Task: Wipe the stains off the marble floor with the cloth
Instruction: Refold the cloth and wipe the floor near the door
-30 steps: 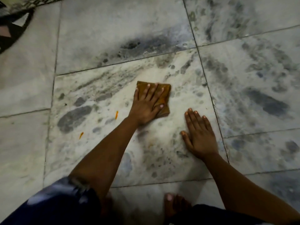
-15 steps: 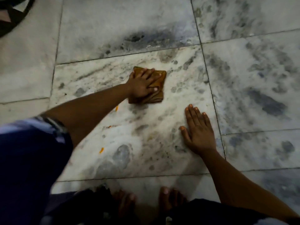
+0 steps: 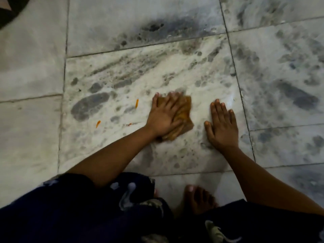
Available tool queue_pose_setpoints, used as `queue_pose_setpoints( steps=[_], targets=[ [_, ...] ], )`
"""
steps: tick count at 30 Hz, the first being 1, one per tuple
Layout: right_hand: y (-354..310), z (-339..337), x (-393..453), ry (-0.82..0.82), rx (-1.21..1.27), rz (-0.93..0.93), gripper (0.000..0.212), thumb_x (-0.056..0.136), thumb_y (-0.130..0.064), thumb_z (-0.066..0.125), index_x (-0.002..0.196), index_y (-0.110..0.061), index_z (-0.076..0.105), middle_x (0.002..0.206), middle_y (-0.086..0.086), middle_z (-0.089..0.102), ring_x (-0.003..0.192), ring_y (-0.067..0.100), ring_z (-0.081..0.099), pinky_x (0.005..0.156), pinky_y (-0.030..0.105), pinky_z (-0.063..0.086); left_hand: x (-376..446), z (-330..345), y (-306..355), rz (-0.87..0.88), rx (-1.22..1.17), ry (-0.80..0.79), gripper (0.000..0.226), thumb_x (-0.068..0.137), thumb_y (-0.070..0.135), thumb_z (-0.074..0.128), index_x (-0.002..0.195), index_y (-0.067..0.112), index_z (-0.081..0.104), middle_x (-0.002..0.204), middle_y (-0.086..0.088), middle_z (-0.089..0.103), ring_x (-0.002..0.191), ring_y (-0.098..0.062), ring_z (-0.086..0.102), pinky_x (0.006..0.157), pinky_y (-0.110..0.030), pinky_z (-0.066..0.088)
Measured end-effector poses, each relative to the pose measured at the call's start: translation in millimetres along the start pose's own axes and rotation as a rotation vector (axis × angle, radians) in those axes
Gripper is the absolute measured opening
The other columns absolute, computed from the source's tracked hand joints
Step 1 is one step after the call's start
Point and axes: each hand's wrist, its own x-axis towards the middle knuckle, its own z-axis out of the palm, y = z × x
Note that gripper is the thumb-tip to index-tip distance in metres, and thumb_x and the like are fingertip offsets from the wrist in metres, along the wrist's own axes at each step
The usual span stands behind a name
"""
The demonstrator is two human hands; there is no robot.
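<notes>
A: Where is the cloth [image 3: 182, 118] lying?
B: It is lying flat on the floor [image 3: 122, 155], near the middle of the central tile, under the left hand [image 3: 164, 116].
A: Is that hand gripping it?
B: No, its fingers [image 3: 172, 100] are lying spread and flat, pressing down on the cloth rather than closing around it.
A: And the right hand [image 3: 221, 126]?
B: It is resting palm-down just right of the cloth, fingers straight, holding nothing.
A: Anything else around?
B: Orange flecks [image 3: 137, 103] are lying to the left, and dark stains [image 3: 154, 27] are showing farther off.
</notes>
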Motion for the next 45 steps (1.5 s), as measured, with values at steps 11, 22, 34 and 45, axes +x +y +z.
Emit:
queue_pose_setpoints(
  steps=[11,22,34,45],
  targets=[
    [3.5,-0.6,0.3,0.008,-0.014,-0.019,0.065,0.093,-0.044,0.024,0.149,-0.011,0.02,0.156,0.008,0.018,0.144,0.018,0.013,0.117,0.035,0.007,-62.6,16.9,65.9,0.109,-0.103,0.067,0.059,0.09,0.041,0.035,0.144,0.016,0.032,0.15,-0.003,0.035,0.139,-0.022,0.031,0.112,-0.048,0.009],
    [-3.0,-2.6,1.0,0.016,-0.002,-0.008,0.065,0.093,-0.042,0.023,0.147,-0.007,0.023,0.155,0.012,0.02,0.143,0.022,0.017,0.115,0.034,0.004,14.6,-12.8,-44.2,-0.174,-0.064,0.052,0.074,0.086,0.06,0.017,0.148,0.021,0.022,0.156,-0.001,0.022,0.144,-0.025,0.018,0.113,-0.042,0.003],
    [-86.1,12.0,49.0,0.009,0.047,-0.203,0.062,0.095,-0.039,0.016,0.148,-0.007,0.018,0.156,0.012,0.015,0.144,0.02,0.011,0.115,0.031,-0.002,-34.6,7.6,-41.8,-0.157,-0.093,0.048,0.075,0.083,0.063,0.025,0.144,0.021,0.033,0.151,-0.005,0.032,0.141,-0.027,0.026,0.113,-0.053,0.009],
    [-77.0,25.2,48.1,0.007,-0.007,-0.221,0.062,0.094,-0.04,0.025,0.147,-0.008,0.024,0.154,0.012,0.022,0.143,0.022,0.018,0.116,0.037,0.007,-52.1,11.2,-19.3,-0.47,-0.158,0.229,0.058,0.087,0.039,0.034,0.143,0.024,0.035,0.151,-0.003,0.034,0.141,-0.028,0.026,0.113,-0.043,0.003]
  ],
)
